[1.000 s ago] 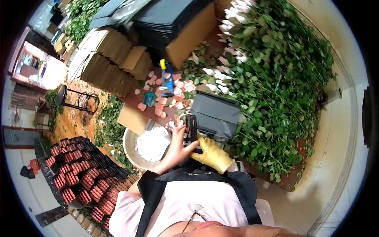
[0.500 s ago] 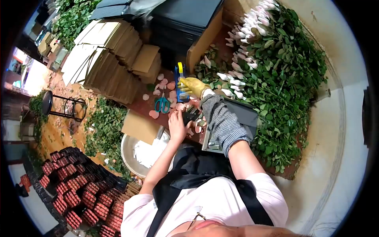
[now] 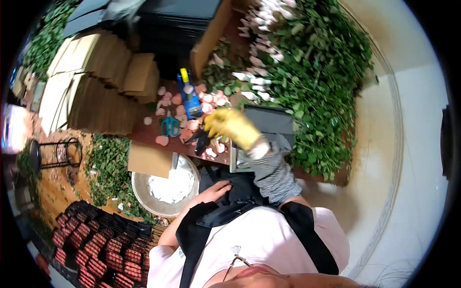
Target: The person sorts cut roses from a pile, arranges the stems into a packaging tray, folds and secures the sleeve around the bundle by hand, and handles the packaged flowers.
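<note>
My left hand [image 3: 218,190], bare, lies with its fingers extended on the black apron [image 3: 240,189]. Nothing shows in it. My right hand [image 3: 233,127], in a yellow glove, is over the table, its fingers bent and blurred; whether they hold anything is unclear. Just below and left of its fingertips, a black tool [image 3: 199,142] lies among pink petals [image 3: 207,106]. A blue tape dispenser [image 3: 192,102] with a yellow part stands beyond the glove, and teal-handled scissors [image 3: 170,126] lie to the left. The grey box [image 3: 271,120] sits right of the glove.
A round tub [image 3: 140,192] of white material stands at the table's left front, with cardboard [image 3: 150,160] over its edge. Cardboard stacks [image 3: 103,105] rise at left. Leafy stems with pale wrapped heads [image 3: 317,96] cover the right. Black trays [image 3: 96,249] fill the lower left.
My left hand has left the black tool and moved down to the apron. My right hand went from near my lap to the tape dispenser, then back a little toward me. The view has shifted.
</note>
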The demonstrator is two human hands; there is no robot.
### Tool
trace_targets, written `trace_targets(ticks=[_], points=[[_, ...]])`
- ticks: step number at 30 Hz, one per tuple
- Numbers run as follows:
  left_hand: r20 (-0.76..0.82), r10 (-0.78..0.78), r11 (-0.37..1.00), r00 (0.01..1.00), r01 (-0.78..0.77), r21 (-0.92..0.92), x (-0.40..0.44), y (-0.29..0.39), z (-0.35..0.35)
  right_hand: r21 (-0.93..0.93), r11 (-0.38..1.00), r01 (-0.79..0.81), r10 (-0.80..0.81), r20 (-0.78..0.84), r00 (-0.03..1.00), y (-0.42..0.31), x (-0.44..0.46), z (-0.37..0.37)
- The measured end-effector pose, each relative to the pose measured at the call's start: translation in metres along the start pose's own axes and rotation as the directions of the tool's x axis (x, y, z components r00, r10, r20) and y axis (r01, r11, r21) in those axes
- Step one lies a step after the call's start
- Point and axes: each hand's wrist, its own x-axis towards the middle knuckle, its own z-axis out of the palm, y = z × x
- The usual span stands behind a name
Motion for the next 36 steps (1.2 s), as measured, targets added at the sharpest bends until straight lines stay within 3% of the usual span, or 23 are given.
trace_targets(ticks=[4,5,6,7,9,10,11,12,14,15,18,20,22,24,25,26,27,28,30,31,32,34,36], points=[[-0.038,0.002,0.999,0.999,-0.003,-0.036,-0.005,0.007,0.004,0.118,0.973,-0.198,0.218,-0.193,0.957,-0.039,-0.044,-0.101],[-0.024,0.003,1.0,1.0,-0.004,-0.029,-0.003,0.003,0.006,0.066,0.943,-0.327,0.333,-0.118,0.936,-0.011,-0.046,-0.119],[-0.08,0.016,1.0,0.997,-0.018,-0.019,-0.001,-0.005,0.009,0.215,0.949,-0.229,0.196,0.166,0.966,0.111,-0.039,-0.161],[-0.135,0.026,1.0,0.991,-0.027,-0.008,-0.002,-0.009,0.009,0.226,0.947,-0.227,0.196,0.152,0.969,0.099,-0.047,-0.156],[-0.175,0.044,0.99,0.984,-0.02,0.138,-0.005,0.01,0.002,-0.488,0.635,-0.599,0.719,0.09,0.689,0.028,-0.061,-0.134],[-0.217,0.058,0.959,0.974,0.006,0.282,-0.009,0.018,-0.004,-0.739,0.279,-0.613,0.865,-0.083,0.494,0.014,-0.062,-0.127],[-0.298,0.153,0.937,0.942,-0.043,0.347,-0.011,0.021,-0.008,-0.779,0.2,-0.595,0.935,-0.029,0.353,0.044,-0.052,-0.138],[-0.336,0.186,0.922,0.923,-0.045,0.385,-0.012,0.031,-0.015,-0.74,0.24,-0.628,0.908,-0.057,0.415,0.024,-0.055,-0.139],[-0.45,0.103,0.965,0.887,0.02,0.261,-0.008,0.028,-0.024,-0.461,0.675,-0.576,0.605,-0.1,0.79,0.011,-0.062,-0.142],[-0.491,0.082,0.992,0.867,-0.022,0.126,-0.005,0.027,-0.025,-0.451,0.703,-0.549,0.535,-0.173,0.827,-0.001,-0.05,-0.134],[-0.46,0.117,0.952,0.88,-0.231,-0.2,-0.001,0.049,-0.028,-0.735,0.387,-0.556,0.739,-0.113,0.664,0.02,-0.004,-0.122],[-0.37,0.289,0.952,0.883,-0.306,0.013,-0.006,0.055,-0.025,-0.834,0.493,-0.245,0.405,-0.029,0.914,0.004,0.001,-0.101],[-0.287,0.23,0.972,0.93,-0.206,0.113,-0.014,0.069,-0.037,-0.781,0.624,0.022,-0.053,-0.015,0.999,-0.009,-0.002,-0.072],[-0.616,0.135,0.989,0.776,-0.067,0.132,-0.008,0.06,-0.063,-0.515,0.848,0.125,-0.202,-0.097,0.975,-0.005,0.03,-0.03],[-0.727,0.192,0.979,0.659,-0.185,0.09,-0.002,0.073,-0.076,-0.432,0.872,0.231,-0.334,-0.177,0.926,0.025,0.068,-0.009],[-0.823,0.229,0.949,0.52,-0.306,0.072,0.005,0.088,-0.093,-0.479,0.852,0.211,-0.37,-0.266,0.89,0.042,0.098,0.008],[-0.857,0.265,0.942,0.442,-0.308,0.132,0.013,0.087,-0.108,-0.454,0.89,0.04,-0.201,-0.312,0.929,0.041,0.117,0.017],[-0.88,0.301,0.932,0.366,-0.308,0.191,0.021,0.083,-0.122,-0.023,0.993,-0.112,0.109,-0.089,0.99,0.059,0.149,0.017],[-0.91,0.209,0.902,0.358,-0.43,0.038,0.029,0.083,-0.146,0.301,0.954,0.013,-0.063,0.156,0.986,0.083,0.169,0.013],[-0.938,0.173,0.874,0.3,-0.485,0.006,0.034,0.081,-0.159,0.298,0.954,0.038,-0.071,0.101,0.992,0.061,0.152,0.013],[-0.948,0.123,0.87,0.293,-0.491,-0.039,0.034,0.081,-0.171,0.186,0.982,0.024,-0.021,-0.021,1.0,0.036,0.118,0.01],[-0.826,0.076,0.941,0.558,-0.314,-0.125,0.029,0.093,-0.194,-0.016,0.999,0.03,-0.031,-0.041,0.999,0.055,0.069,0.015],[-0.636,0.059,0.921,0.769,-0.287,-0.261,0.049,0.094,-0.201,0.175,0.982,-0.072,0.067,0.035,0.997,0.098,0.005,0.042]])
